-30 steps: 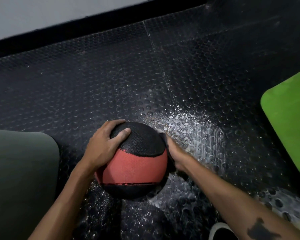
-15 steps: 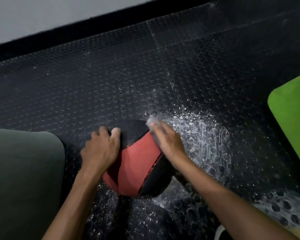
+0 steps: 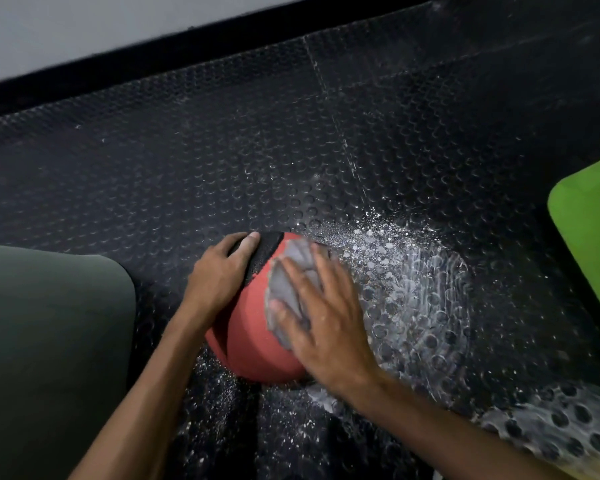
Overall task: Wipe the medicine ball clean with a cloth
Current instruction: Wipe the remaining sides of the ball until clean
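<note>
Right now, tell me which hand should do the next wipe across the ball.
The right hand. It already presses the grey cloth onto the red part of the ball. The left hand holds no cloth; it grips the ball's far left side, steadying it on the floor.

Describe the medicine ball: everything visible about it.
The medicine ball is round, mostly red with a black textured panel at its upper left, and looks like grippy rubber. It sits on the black studded floor mat, amid white powdery residue. The left hand holds its black side; the right hand presses a grey cloth flat on its red top.
</note>
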